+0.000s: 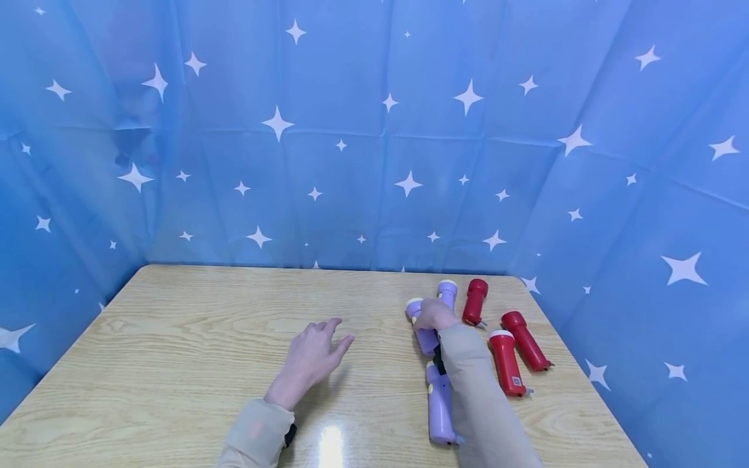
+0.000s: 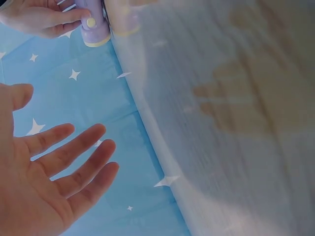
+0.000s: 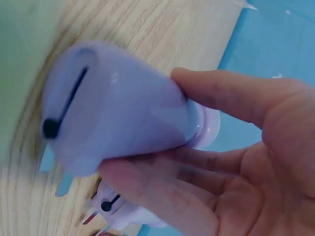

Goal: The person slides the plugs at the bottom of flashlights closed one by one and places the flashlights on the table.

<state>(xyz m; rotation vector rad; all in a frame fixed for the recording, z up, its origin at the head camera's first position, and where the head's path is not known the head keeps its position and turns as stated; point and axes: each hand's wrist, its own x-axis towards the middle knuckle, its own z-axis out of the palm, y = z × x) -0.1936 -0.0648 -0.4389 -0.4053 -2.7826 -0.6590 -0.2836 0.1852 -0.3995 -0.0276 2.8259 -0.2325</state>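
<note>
My right hand (image 1: 437,316) grips a purple flashlight (image 1: 428,340) at the table's right side. In the right wrist view, thumb and fingers close around its tapering body (image 3: 123,103), and two metal prongs stick out at its base. A second purple flashlight (image 1: 447,292) lies just beyond the hand, and a third purple flashlight (image 1: 440,409) lies nearer, beside the right sleeve. Over the middle of the table my left hand (image 1: 311,354) is held with fingers spread and nothing in them. The left wrist view also shows its open palm (image 2: 44,191).
Right of my right arm lie three red flashlights: one at the back (image 1: 476,300), one near the right edge (image 1: 526,341) and one with a white rim (image 1: 508,364). A blue curtain with white stars (image 1: 351,195) hangs behind the wooden table (image 1: 175,364).
</note>
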